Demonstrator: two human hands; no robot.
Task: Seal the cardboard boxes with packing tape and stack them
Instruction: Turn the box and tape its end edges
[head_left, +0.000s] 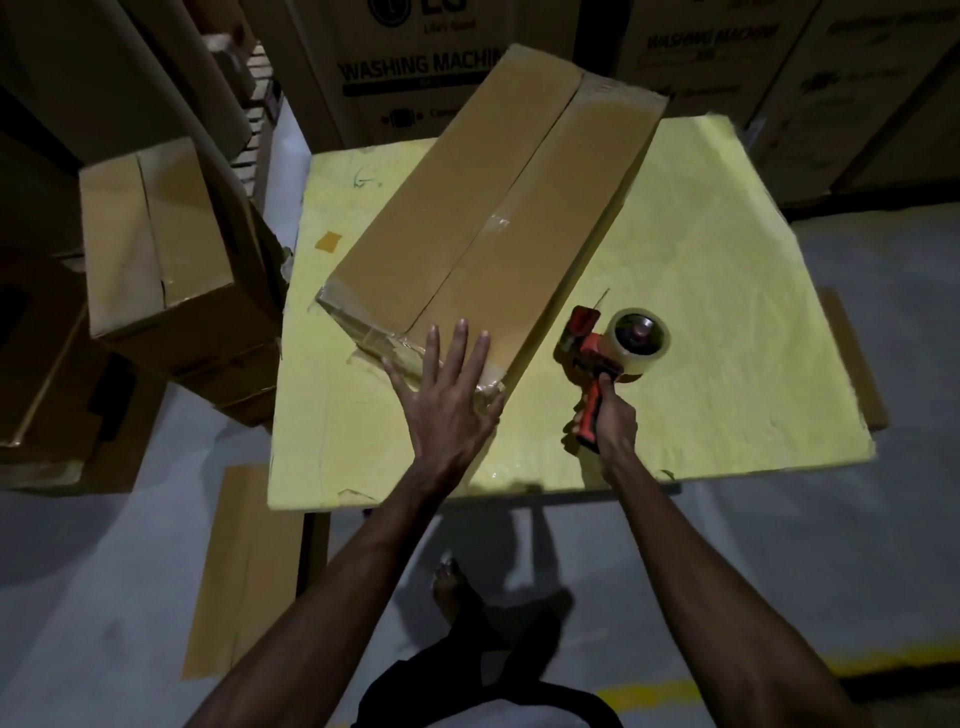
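Head view, sole item: one long cardboard box (493, 208), laid diagonally on the yellow surface (727, 312), centre seam uppermost, clear tape seen wrapped over the near end and wrinkled at mid-seam; coverage of the far seam cannot be told. Hazards, as judged: the wrinkled tape at the near corner may lift if it is not smoothed flat; the box may be pivoted or slid across the surface if it is pressed at one end only; the free tape end may be lost on the roll or stuck to the surface, since the tape dispenser (592, 358) is held low beside the box. Left hand (447, 400): arm extended forward, fingers spread wide and straight, palm laid flat over the taped near end. Right hand (613, 421): fingers curled round the orange dispenser handle, clear tape roll (640, 340) pointed away, just beside the box's near right edge. Adjacent stock: sealed boxes (156, 249) stacked left of the surface.
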